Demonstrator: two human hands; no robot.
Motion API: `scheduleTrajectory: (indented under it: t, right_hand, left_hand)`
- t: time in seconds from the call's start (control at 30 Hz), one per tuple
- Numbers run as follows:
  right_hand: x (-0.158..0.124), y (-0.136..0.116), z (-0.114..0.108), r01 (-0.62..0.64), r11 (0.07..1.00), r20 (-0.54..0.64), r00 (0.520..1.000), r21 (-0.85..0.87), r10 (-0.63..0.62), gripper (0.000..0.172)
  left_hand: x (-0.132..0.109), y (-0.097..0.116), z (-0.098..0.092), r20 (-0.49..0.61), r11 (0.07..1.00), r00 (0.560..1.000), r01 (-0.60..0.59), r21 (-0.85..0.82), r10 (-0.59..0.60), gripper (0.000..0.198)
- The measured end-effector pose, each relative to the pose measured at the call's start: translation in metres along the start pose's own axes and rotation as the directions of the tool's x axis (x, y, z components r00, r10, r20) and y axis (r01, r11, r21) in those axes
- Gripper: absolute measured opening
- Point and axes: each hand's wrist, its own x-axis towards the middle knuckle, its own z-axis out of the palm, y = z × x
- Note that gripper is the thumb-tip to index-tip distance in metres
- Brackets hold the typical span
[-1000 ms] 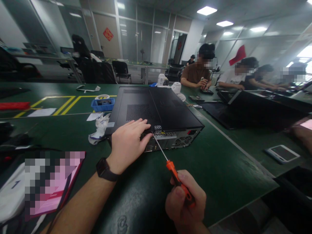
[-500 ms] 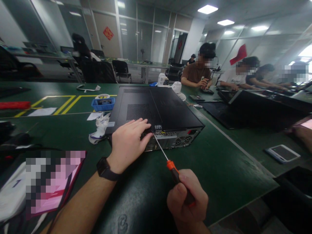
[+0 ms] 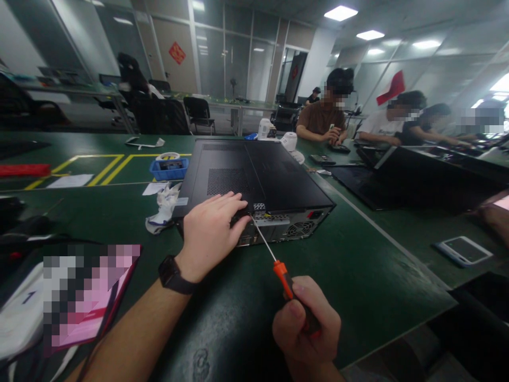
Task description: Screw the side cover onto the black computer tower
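A black computer case (image 3: pixel 258 178) lies flat on the green table (image 3: pixel 350 276), its rear panel facing me. My left hand (image 3: pixel 212 231), with a dark watch on the wrist, rests flat on the near edge of the case's top cover, fingers stretched out. My right hand (image 3: pixel 308 323) is closed around the orange-and-black handle of a screwdriver (image 3: pixel 278 262). Its thin shaft runs up and left, and the tip meets the top edge of the rear panel just beside my left fingertips.
A crumpled white cloth (image 3: pixel 163 209) and a blue tray (image 3: pixel 169 170) lie left of the case. A pink-covered pad (image 3: pixel 91 297) sits at the near left, a phone (image 3: pixel 461 250) at the right. Several people sit at the far right beside another black case (image 3: pixel 413 180).
My right hand has shifted its grip slightly on the screwdriver handle while the tip stays at the same spot. My left hand has not moved.
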Motion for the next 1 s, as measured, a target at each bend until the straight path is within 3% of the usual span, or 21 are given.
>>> scheduleTrajectory:
  t: [0.23, 0.5, 0.77, 1.0]
  right_hand:
    - [0.0, -0.001, 0.003, -0.066, 0.992, 0.02, 0.998, 0.109, 0.064, 0.026]
    - [-0.015, 0.005, -0.004, -0.055, 0.998, -0.011, 0.998, -0.038, 0.054, 0.033]
    - [0.009, 0.001, -0.003, -0.005, 0.998, 0.051, 0.999, 0.062, 0.002, 0.027]
    - [0.003, 0.001, -0.005, -0.05, 0.994, 0.076, 0.996, 0.097, 0.043, 0.026]
  left_hand:
    - [0.0, 0.0, -0.001, 0.015, 1.0, 1.0, 0.004, 0.006, -0.004, 0.021]
    - [0.0, 0.0, -0.001, 0.003, 1.0, 1.0, 0.0, 0.01, 0.0, 0.022]
    - [-0.001, -0.001, 0.0, 0.002, 1.0, 1.0, -0.004, -0.004, 0.004, 0.022]
    - [0.0, 0.0, 0.0, -0.001, 1.0, 1.0, -0.003, -0.001, 0.003, 0.022]
